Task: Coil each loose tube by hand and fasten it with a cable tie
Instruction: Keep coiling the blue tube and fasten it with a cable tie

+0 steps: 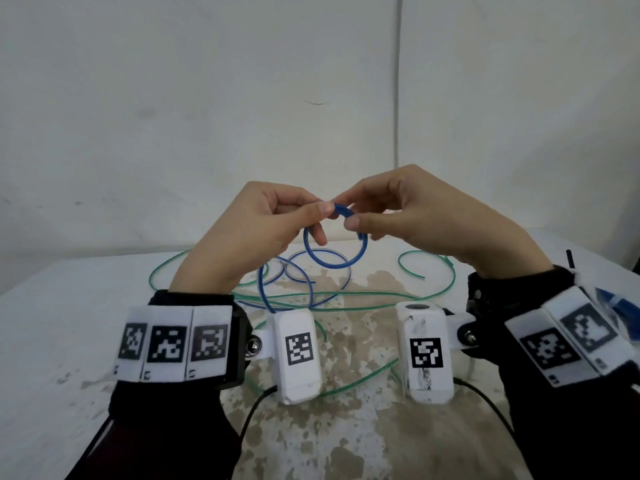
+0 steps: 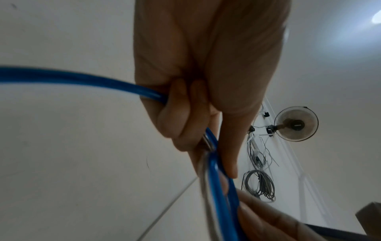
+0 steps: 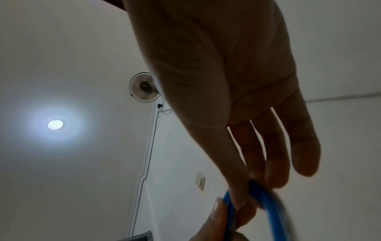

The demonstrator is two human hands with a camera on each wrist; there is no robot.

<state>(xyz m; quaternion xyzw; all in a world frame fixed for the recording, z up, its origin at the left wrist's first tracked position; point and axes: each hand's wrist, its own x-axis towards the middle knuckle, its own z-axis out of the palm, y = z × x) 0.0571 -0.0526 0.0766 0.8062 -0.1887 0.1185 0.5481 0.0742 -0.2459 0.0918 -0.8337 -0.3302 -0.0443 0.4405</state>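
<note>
A blue tube hangs as a small round coil above the table, its loose tail trailing down to the tabletop. My left hand pinches the coil's top between thumb and forefinger. Close beside it, my right hand pinches the same top arc. In the left wrist view the blue tube runs through my curled fingers. The right wrist view shows the blue tube nipped at my fingertips. A long green tube sprawls loose over the table. I see no cable tie.
The white table is stained brown in the middle. A wall stands just behind it. A small dark object and something blue lie at the right edge. Wrist views show the ceiling, a wall fan and a lamp.
</note>
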